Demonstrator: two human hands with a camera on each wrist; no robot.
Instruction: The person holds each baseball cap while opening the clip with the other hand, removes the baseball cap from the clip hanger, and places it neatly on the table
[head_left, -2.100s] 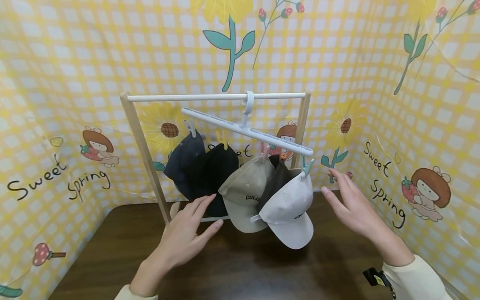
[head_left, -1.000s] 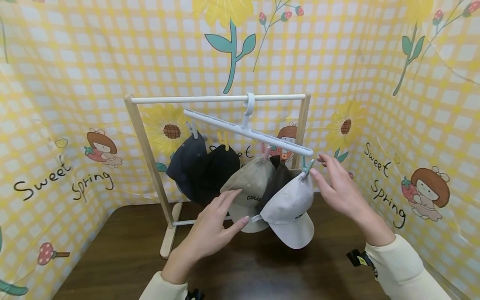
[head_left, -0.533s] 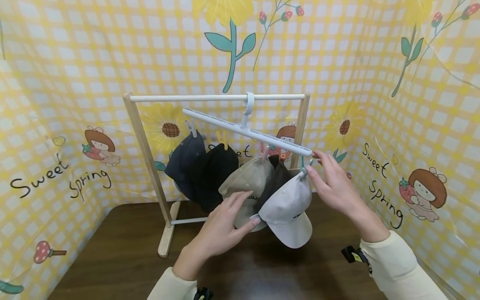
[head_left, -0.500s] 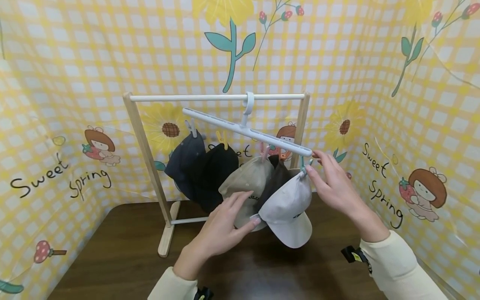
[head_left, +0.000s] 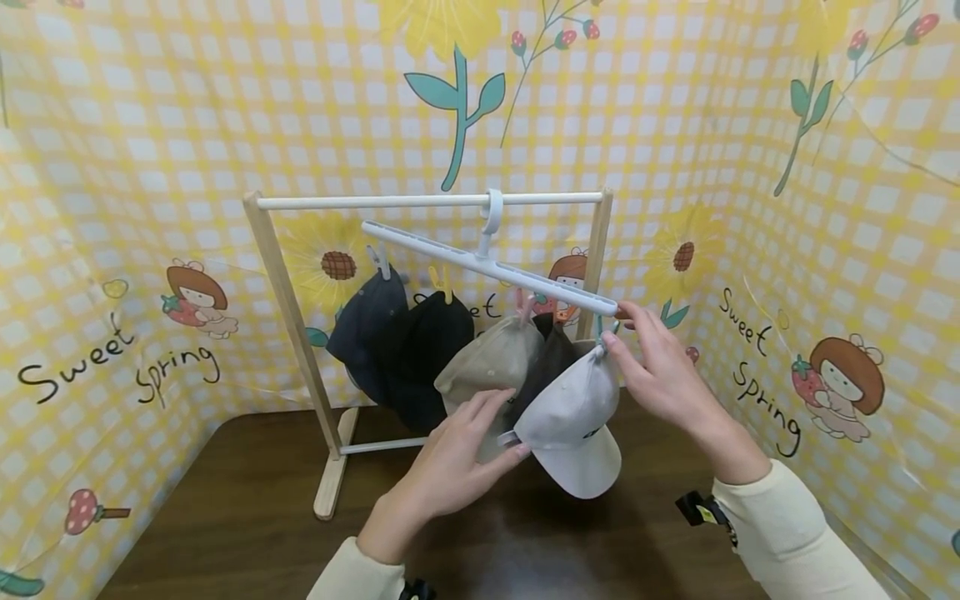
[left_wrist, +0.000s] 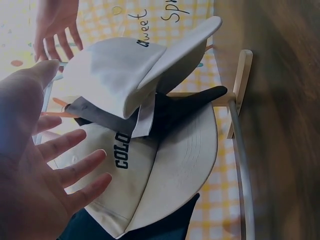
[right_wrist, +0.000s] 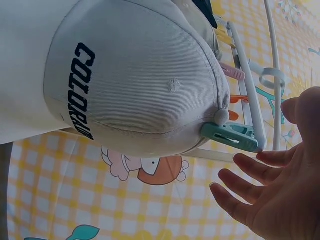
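Note:
Several caps hang by clothespins from a white hanger point(head_left: 435, 248) that slopes down to the right. My right hand point(head_left: 667, 371) is at the hanger's low end, thumb and fingers spread beside the green clothespin point(right_wrist: 230, 135) on the white cap point(head_left: 573, 417). In the right wrist view its palm shows, with nothing in it. My left hand point(head_left: 453, 454) is held with fingers extended in front of the beige cap point(head_left: 480, 367), thumb tip near the white cap's back strap point(left_wrist: 145, 115). Between these caps hangs a dark brown cap point(head_left: 540, 362); a black cap point(head_left: 431, 350) and navy cap point(head_left: 367, 321) hang left.
The hanger hooks over the white rail point(head_left: 375, 202) of a rack with wooden posts point(head_left: 292, 325). Its wooden foot point(head_left: 330, 492) stands on the dark brown table point(head_left: 240, 500). Yellow checked cloth point(head_left: 150, 167) surrounds the table on the visible sides.
My right hand has come left from beside the white cap to the green clothespin. My left hand has moved right, from near the black cap to before the beige cap. The caps hang much as before.

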